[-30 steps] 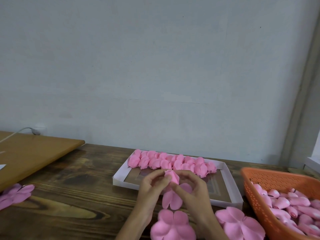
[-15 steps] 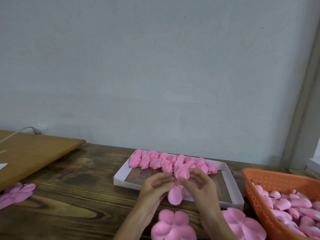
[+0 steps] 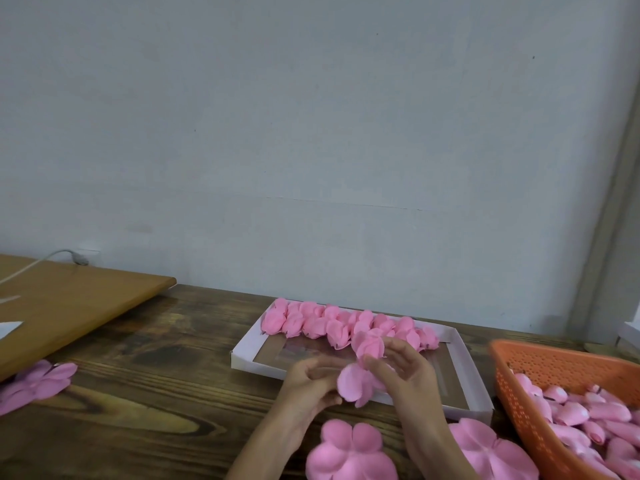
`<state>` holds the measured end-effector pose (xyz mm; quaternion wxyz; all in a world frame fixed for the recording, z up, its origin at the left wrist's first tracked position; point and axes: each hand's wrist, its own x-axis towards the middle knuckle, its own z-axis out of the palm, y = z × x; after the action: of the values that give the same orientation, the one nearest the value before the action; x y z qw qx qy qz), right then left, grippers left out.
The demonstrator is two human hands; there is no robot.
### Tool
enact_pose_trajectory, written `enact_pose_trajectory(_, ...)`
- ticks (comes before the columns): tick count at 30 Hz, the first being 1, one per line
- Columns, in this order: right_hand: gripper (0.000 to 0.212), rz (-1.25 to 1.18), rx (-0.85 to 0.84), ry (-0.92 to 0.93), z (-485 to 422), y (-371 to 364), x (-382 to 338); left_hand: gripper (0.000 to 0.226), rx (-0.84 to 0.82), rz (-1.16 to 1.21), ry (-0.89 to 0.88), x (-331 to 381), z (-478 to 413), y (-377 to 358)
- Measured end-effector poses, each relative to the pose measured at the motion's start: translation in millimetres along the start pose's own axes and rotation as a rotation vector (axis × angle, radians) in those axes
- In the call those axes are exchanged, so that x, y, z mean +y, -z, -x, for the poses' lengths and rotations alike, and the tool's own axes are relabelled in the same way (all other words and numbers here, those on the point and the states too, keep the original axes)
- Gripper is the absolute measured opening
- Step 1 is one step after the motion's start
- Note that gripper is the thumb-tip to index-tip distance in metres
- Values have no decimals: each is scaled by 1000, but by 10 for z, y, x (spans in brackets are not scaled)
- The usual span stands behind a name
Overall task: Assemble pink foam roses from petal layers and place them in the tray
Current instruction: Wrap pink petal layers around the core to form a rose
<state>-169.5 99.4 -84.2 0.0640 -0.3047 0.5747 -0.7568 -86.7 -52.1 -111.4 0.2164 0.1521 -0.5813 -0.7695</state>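
The left hand (image 3: 311, 379) and right hand (image 3: 407, 375) meet above the near rim of the white tray (image 3: 242, 358), fingers curled round a half-made rose (image 3: 356, 382); finished roses (image 3: 311, 320) line the tray's far side; flat petal layers (image 3: 349, 452) lie on the tabletop (image 3: 156, 393) between the wrists; an orange basket (image 3: 554, 362) of buds stands on the right.

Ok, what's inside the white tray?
A row of finished pink roses lines the far side of the tray. The left hand, right hand and the half-made rose they hold cover part of its near side. That part is hidden.
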Motion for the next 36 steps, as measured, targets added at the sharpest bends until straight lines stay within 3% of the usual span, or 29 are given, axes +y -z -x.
enact_pose_trajectory(5,23,8,-81,36,30,-36,-24,28,150,116,-85,45,-16,-31)
enact_pose_trajectory(11,31,-26,-239,71,68,-84,-69,18,214,186,-156,44,-12,-79)
enact_pose_trajectory(16,31,-60,-280,46,82,-102,-100,51,238,204,-197,29,-29,-102)
enact_pose_trajectory(29,25,91,-161,62,97,-124,-108,21,160,12,-386,52,94,-168)
enact_pose_trajectory(36,20,54,-189,84,85,-103,-90,30,122,-14,-406,53,89,-181)
